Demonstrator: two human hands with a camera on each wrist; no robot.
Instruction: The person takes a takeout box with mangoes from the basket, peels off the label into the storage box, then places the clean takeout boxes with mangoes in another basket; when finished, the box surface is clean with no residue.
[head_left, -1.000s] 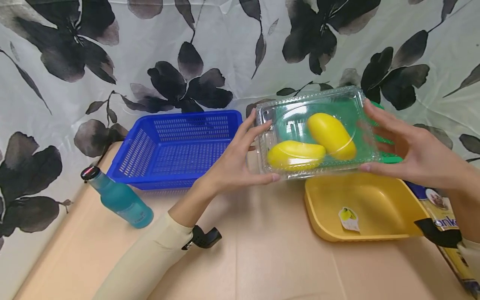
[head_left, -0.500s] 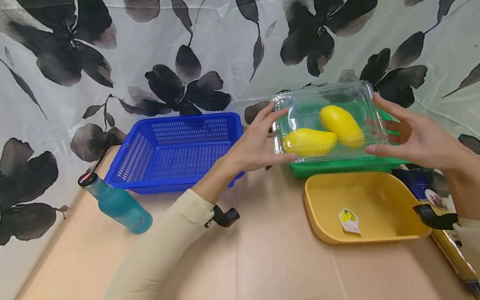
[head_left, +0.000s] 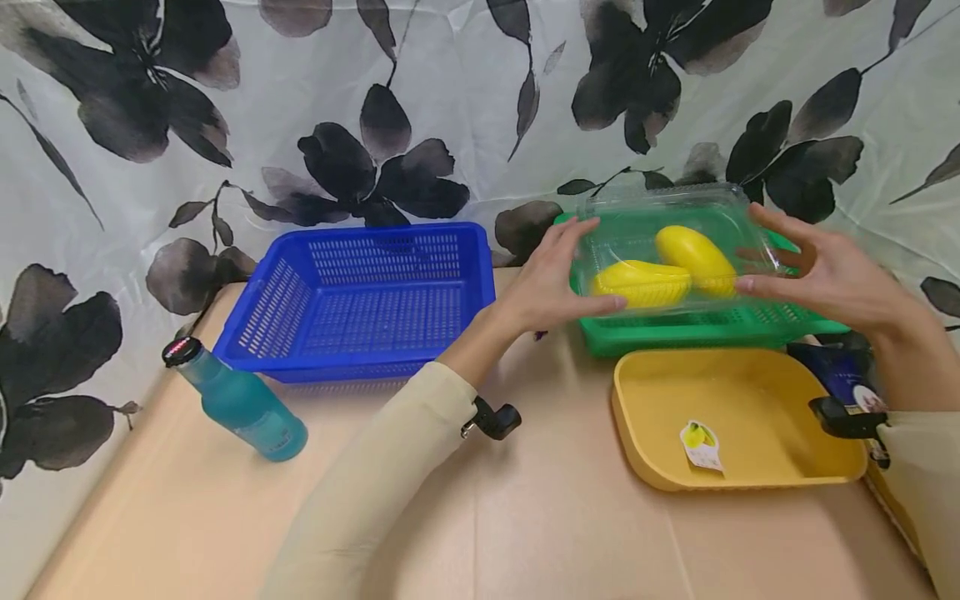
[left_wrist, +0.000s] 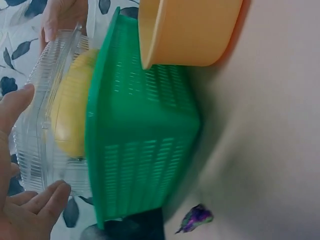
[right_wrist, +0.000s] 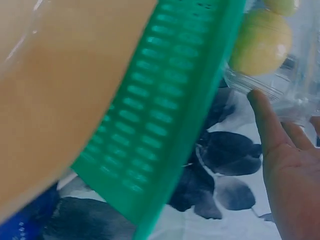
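A clear plastic clamshell box with two yellow mangoes inside, a left mango and a right mango, is held level between my hands. My left hand grips its left end, thumb in front and fingers behind. The opposite end is held by my right hand, thumb toward me. Below the box lies a green slotted basket. In the left wrist view the box is at the basket's open top, partly inside its rim. The basket floor is mostly hidden.
In front of the green basket stands a yellow bin with a fruit sticker. A blue slotted basket is at the left, a teal bottle beside it. Printed packets lie at the right. A floral cloth hangs behind.
Both hands have carried the box rightward from beside the blue basket, then lowered it over the green basket. The mangoes moved along inside. Baskets, bin and bottle stay put.
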